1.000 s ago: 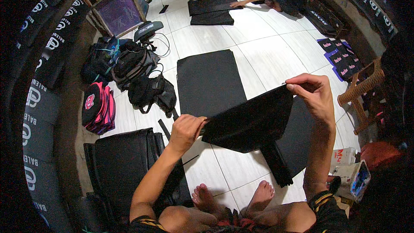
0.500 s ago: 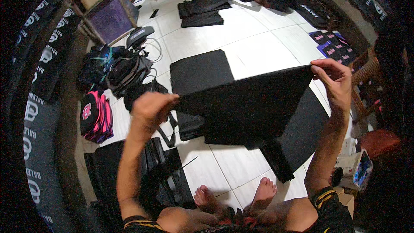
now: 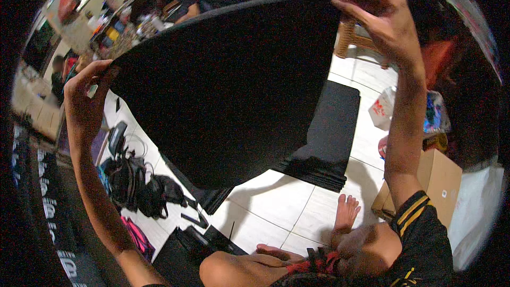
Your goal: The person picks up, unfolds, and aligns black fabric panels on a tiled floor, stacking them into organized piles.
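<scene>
A large piece of black fabric [image 3: 228, 85] hangs stretched between my two raised hands, its lower part sagging toward the floor. My left hand [image 3: 89, 87] pinches its upper left corner. At the upper right corner, my right hand [image 3: 380, 18] grips the edge between thumb and fingers. Below and to the right lies a neat stack of black fabric [image 3: 334, 127] on the floor. More folded black fabric [image 3: 212, 199] shows under the hanging piece's lower left; most of it is hidden.
Black bags with straps [image 3: 141, 186] lie on the white tiled floor [image 3: 265, 212] at left, near pink-and-black pieces [image 3: 139, 236]. A cardboard box [image 3: 443, 180] stands by my right arm, a wooden chair [image 3: 345, 40] beyond. Another person's arm [image 3: 188, 13] shows past the fabric.
Both my hands have risen and spread wider, lifting the black fabric up off the floor area and pulling its upper edge out. My view has shifted and tilted.
</scene>
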Tool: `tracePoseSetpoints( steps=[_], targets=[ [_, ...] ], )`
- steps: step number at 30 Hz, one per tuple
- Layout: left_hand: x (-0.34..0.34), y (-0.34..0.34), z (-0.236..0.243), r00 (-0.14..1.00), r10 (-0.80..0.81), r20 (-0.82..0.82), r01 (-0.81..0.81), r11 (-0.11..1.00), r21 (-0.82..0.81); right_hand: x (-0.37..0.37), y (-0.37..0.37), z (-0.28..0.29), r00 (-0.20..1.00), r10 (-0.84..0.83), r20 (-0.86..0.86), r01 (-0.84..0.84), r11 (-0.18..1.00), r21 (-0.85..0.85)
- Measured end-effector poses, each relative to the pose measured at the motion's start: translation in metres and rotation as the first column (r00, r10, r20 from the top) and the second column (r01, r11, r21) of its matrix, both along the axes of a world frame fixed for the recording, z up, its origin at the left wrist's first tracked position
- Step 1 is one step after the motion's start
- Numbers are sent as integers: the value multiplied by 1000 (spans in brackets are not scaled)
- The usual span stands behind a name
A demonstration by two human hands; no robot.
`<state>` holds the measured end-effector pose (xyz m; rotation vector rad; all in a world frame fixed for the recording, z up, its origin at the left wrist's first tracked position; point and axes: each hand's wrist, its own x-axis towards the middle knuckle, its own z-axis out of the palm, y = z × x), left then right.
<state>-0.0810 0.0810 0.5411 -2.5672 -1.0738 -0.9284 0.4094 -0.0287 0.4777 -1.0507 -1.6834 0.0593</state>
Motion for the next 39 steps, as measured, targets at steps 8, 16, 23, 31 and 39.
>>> tracePoseSetpoints(
  steps=[8, 16, 23, 31, 39],
  targets=[
    [124, 85, -3, 976, -206, 67, 215, 961, -176, 57, -5, 12, 980, -115, -164, 77, 972, -224],
    [192, 126, -12, 972, -236, 14, 235, 957, -171, 115, 9, -22, 962, -111, -248, 84, 989, -118],
    [232, 153, -27, 912, -347, 218, 391, 897, -207, 152, 12, -18, 957, -214, -194, 174, 963, -205],
    [332, 171, -38, 936, -290, -200, 259, 952, -165, 250, 78, -41, 879, -441, 182, 462, 881, -101],
    [400, 221, -78, 900, -377, -218, 379, 925, -36, 282, 80, -63, 818, -525, 234, 566, 807, -167]
  ],
)
